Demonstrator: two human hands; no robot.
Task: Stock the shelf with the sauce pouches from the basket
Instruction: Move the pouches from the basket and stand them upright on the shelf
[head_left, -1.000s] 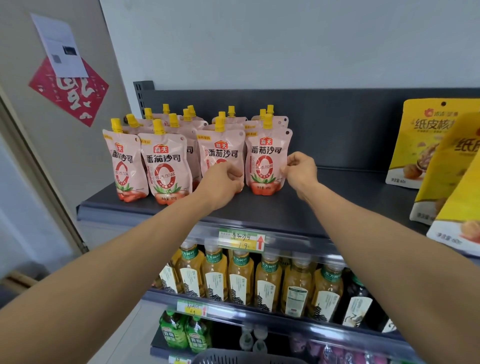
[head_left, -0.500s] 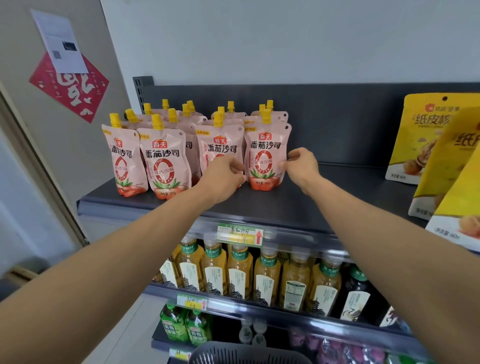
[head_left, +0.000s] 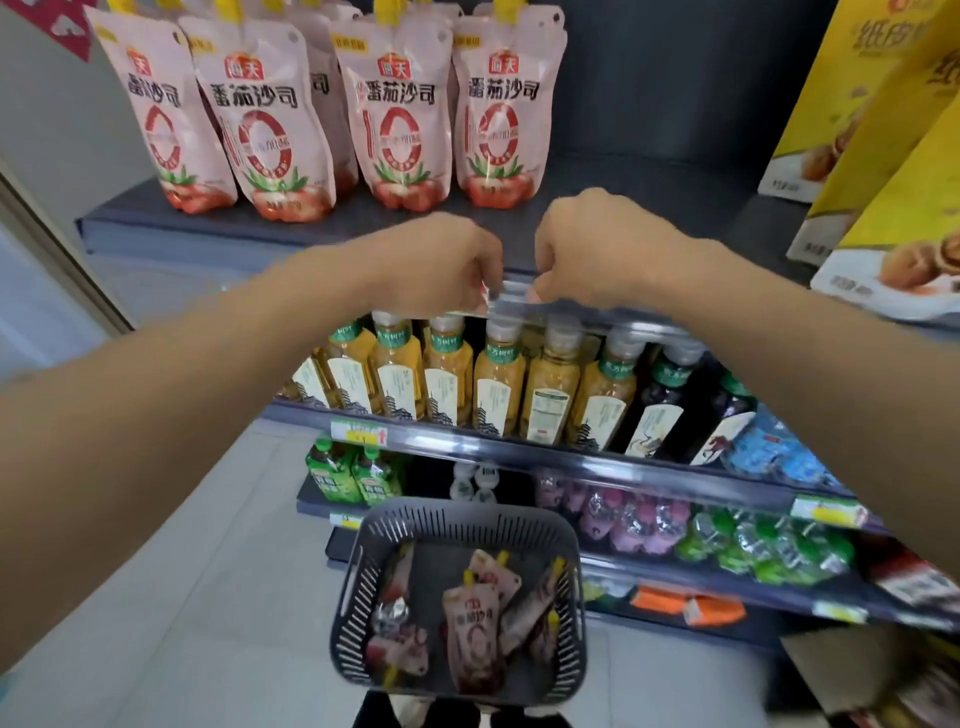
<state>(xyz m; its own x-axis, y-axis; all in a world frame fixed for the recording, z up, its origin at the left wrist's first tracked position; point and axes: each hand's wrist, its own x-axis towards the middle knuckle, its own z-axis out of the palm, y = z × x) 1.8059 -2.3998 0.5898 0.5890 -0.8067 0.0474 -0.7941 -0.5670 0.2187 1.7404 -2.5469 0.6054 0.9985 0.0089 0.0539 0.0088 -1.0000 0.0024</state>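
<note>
Several pink tomato sauce pouches with yellow spouts stand upright in rows on the dark top shelf (head_left: 623, 208); the rightmost front pouch (head_left: 498, 114) stands free of both hands. My left hand (head_left: 447, 265) and my right hand (head_left: 597, 249) hover side by side at the shelf's front edge, below the pouches. Their fingers hang loosely curled downward and hold nothing. On the floor below, a dark slotted basket (head_left: 467, 512) holds several more sauce pouches (head_left: 475, 639) lying jumbled.
Yellow nut bags (head_left: 883, 156) stand at the right end of the top shelf. Amber tea bottles (head_left: 498, 395) and dark bottles fill the shelf beneath, with green bottles (head_left: 353, 478) and wrapped goods lower down. A wall closes the left side.
Both hands have let go of the rightmost front pouch and drawn back and down to the shelf edge. The view has tilted down, bringing the basket into sight.
</note>
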